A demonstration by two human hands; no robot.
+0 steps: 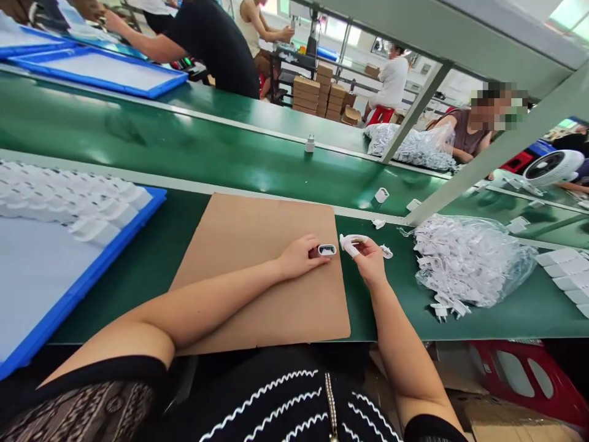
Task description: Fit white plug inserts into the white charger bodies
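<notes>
My left hand (299,256) rests on a brown cardboard sheet (257,276) and grips a small white charger shell (326,250), its open end facing right. My right hand (368,261) is just to the right, off the cardboard edge, with a white finger cot on the index finger. It holds a small white plug part (385,250) between its fingertips. The two hands are a few centimetres apart.
A clear bag of white plug parts (469,261) lies to the right. A blue tray (92,270) with rows of white shells sits at left. Loose shells (381,195) lie on the green conveyor (184,141). Slanted metal posts (483,166) cross the belt. Other people work beyond.
</notes>
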